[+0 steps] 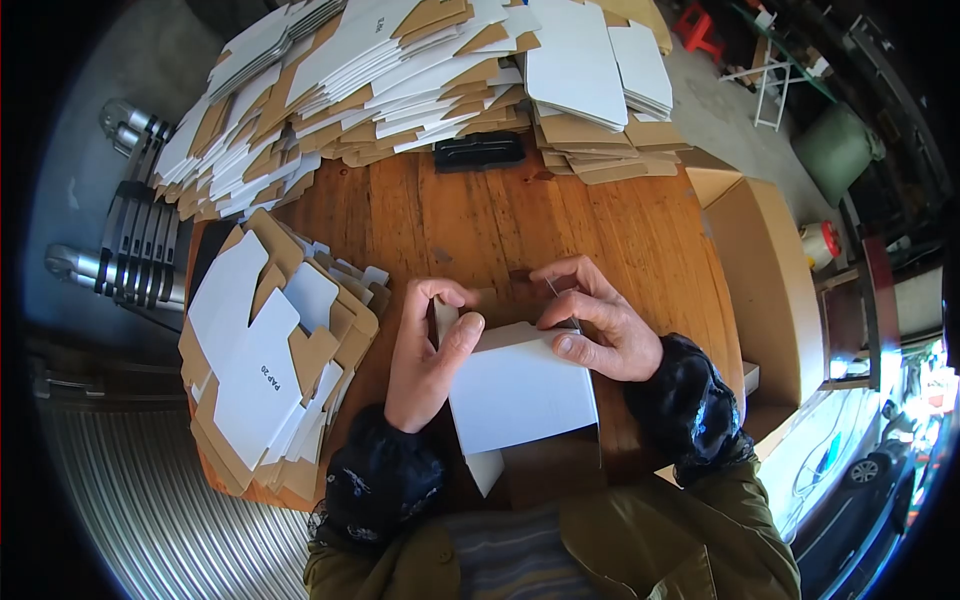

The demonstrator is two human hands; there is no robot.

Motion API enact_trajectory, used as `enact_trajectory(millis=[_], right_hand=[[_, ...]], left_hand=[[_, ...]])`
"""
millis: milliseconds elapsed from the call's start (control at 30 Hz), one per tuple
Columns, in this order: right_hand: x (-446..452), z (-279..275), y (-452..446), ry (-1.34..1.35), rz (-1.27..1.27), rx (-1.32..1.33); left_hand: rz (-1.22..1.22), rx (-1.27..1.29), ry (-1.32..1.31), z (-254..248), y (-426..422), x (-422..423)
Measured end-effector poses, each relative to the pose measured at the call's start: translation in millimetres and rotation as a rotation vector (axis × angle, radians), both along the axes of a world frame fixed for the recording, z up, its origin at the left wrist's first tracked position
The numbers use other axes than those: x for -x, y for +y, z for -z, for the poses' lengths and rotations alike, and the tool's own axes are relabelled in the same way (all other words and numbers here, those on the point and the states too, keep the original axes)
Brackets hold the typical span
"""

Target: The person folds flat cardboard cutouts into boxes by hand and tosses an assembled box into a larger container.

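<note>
A small white cardboard box (522,395), brown on its inside, stands partly folded at the near edge of the wooden table. My left hand (430,350) is closed on its upper left corner, with the thumb on top and a side flap between thumb and fingers. My right hand (600,330) grips the upper right corner, its thumb pressing the white panel and its fingers bent around a flap. At the near end a white flap (485,470) sticks out and the box is open there. The far flaps are partly hidden behind my fingers.
Flat box blanks (250,350) marked PAP 20 lie at the left. Large stacks of white blanks (400,80) and more blanks (575,75) cover the far side, with a black tray (478,152) before them. A big open carton (765,290) stands against the table's right edge.
</note>
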State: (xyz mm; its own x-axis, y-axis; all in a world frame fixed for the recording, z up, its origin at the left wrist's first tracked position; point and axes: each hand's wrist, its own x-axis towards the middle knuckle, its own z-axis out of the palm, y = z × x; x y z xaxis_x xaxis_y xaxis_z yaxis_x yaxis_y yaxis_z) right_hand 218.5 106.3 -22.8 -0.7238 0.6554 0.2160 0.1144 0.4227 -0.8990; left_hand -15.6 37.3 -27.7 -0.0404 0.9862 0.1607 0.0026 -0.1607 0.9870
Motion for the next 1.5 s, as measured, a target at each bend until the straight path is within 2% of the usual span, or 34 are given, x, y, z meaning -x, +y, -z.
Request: enact_trajectory(millis=[100,200,300,400,700,867,900,1000,1100,1300,1500], right_hand=[[-1.6,0.7,2.2,0.077,-0.046,0.07],[-2.2,-2.6,-3.2,0.117,-0.016,0.129],[-5.7,-10.5,-5.1,0.138,-0.02,0.05],[-12.3,-20.4,-4.1,0.024,-0.03,-0.126],[-15.4,-14.4,-3.3,0.051,-0.052,0.049],[-10.3,-11.5,-6.9,0.086,-0.008,0.019],[-9.0,-11.4,-7.4,0.1,0.017,0.014],[-13.3,-22.5,-6.4,-0.167,0.128,-0.295],[-14.7,-29.4,-6.8,-0.225,0.161,-0.413],[-14.5,-20.9,-7.3,-0.104,0.163,-0.212],[-11.3,-30.7,-15.3,-0.206,0.288,-0.358]], left_hand=[[0.032,0.189,-0.179,-3.2,-3.0,-6.3],[0.067,0.074,-0.184,-4.5,0.5,-8.9],[0.149,0.04,-0.196,-7.9,2.5,-15.8],[0.223,0.078,-0.226,-11.5,5.5,-20.4],[0.313,0.187,-0.219,-9.6,9.7,-21.2],[0.316,0.216,-0.261,-9.9,6.5,-19.1],[0.288,0.207,-0.223,-11.1,4.8,-20.0],[0.231,0.195,-0.113,-15.3,2.1,-20.6],[0.228,0.211,-0.031,-16.6,2.1,-16.4],[0.187,0.124,0.103,-12.7,3.4,-16.4],[0.095,0.09,0.175,-10.5,1.8,-16.9]])
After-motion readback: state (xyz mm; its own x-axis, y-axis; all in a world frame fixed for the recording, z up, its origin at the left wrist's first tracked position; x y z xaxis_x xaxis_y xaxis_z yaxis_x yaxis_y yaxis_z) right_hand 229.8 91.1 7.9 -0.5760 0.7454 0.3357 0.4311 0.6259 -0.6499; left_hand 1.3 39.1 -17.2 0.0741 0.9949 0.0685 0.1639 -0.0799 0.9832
